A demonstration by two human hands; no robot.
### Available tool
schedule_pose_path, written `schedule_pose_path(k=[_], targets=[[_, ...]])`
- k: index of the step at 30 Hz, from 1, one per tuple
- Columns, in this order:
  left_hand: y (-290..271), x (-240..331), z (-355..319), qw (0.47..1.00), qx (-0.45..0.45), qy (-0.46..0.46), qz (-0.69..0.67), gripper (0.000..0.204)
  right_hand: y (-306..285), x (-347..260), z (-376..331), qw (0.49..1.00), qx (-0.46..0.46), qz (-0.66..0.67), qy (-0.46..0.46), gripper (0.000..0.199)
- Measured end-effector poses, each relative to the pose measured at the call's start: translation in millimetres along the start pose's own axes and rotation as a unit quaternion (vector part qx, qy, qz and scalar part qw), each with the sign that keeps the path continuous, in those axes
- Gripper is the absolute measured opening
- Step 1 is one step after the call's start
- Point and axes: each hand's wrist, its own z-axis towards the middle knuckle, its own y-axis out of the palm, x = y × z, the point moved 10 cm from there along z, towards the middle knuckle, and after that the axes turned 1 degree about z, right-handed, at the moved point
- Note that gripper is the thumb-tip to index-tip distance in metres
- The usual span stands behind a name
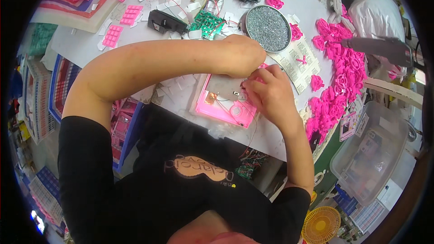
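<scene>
- A person in a black T-shirt bends both hands over an open pink casing on a pale worktable.
- The left hand arches over the casing's far edge; its fingers are hidden, so whether it grips anything cannot be told.
- The right hand, fingers curled, works at the casing's right side; what its fingertips may pinch cannot be made out.
- Thin wires cross the casing's interior.
- Just beyond the hands sits a round bowl of small silvery metal pieces.
- Pink plastic parts heap at right; green circuit boards lie beyond the left forearm.
</scene>
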Motion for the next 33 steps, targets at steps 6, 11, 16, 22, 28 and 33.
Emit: schedule_pose_path(k=[6,11,16,22,28,33], targets=[[5,-2,3,0.999,0.018,0.029,0.002,0.015,-2,23,-19,0.981,0.111,0.156,0.037,0.02],[3,1,2,0.998,-0.001,0.063,0.006,0.016,1,1,-22,0.982,0.171,0.038,0.065,0.029],[8,7,-4,0.993,0.027,0.099,0.056,0.013,8,-12,-16,0.986,0.128,-0.067,0.088,0.031],[5,7,-12,0.987,0.082,0.13,0.052,0.015,11,-15,-11,0.991,0.06,-0.062,0.098,0.037],[-45,-24,-51,0.937,0.333,0.079,-0.071,0.016,-2,-6,-8,0.996,0.038,0.006,0.084,0.027],[-23,-68,-53,0.968,0.231,-0.095,-0.019,0.017,-23,26,-25,0.967,0.186,0.108,0.14,0.017]])
